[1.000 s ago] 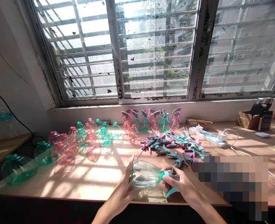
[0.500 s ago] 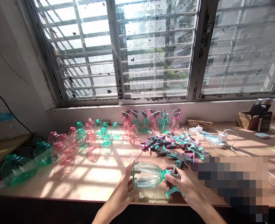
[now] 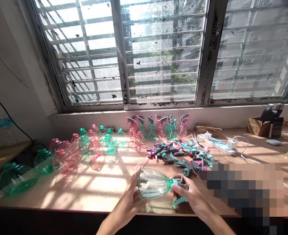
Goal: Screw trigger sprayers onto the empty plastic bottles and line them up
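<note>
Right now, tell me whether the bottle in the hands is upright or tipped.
Tipped: the clear green-tinted spray bottle is held on its side, its base toward the left hand and its neck toward the right hand.

a white power strip [image 3: 216,144] (chargers [image 3: 231,144] plugged in) lies on the desk [image 3: 107,184] below a barred window [image 3: 162,52].

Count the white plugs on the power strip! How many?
2. One white plug sits near the left end of the power strip, a second white plug near the right end. None look hidden.
</note>
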The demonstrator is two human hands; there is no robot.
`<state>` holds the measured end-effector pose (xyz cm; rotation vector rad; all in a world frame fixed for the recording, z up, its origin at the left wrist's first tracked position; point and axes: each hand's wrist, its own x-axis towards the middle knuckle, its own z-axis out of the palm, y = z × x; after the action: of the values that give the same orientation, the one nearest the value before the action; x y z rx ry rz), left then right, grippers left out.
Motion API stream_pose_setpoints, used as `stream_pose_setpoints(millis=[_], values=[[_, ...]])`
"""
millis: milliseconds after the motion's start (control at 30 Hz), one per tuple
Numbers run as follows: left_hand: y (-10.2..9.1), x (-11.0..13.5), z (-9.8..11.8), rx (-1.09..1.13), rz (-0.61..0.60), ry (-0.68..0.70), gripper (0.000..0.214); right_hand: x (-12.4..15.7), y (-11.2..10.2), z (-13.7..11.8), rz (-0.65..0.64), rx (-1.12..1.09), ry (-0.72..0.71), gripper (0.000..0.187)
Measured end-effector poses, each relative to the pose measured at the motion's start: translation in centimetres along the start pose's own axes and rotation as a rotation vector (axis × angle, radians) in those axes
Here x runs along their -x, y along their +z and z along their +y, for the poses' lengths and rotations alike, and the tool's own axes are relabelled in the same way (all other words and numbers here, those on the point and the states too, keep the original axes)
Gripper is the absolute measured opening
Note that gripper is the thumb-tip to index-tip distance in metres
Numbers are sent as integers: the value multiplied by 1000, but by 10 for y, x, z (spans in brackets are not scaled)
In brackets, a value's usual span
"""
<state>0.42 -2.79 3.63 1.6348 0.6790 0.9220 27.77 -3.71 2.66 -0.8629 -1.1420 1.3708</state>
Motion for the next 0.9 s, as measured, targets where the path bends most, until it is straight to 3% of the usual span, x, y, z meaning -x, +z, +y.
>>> stream_pose_setpoints(millis=[133,233,367,567,767,900], values=[[0,1,0,20,12,-18,108,-1,-2,4,-23,34,1,49],[3,0,5,68,54,-28,103,-2,-3,6,-42,53,-5,49],[4,-2,8,61,21,-40,109,-1,-2,5,-18,36,11,50],[-4,0,-3,-188,37,53,81,-1,-1,1,6,-6,35,52],[-1,1,4,-155,28,-19,98,0,-1,3,-21,59,3,49],[3,-1,11,-67,53,-14,95,0,0,3,-6,63,16,51]])
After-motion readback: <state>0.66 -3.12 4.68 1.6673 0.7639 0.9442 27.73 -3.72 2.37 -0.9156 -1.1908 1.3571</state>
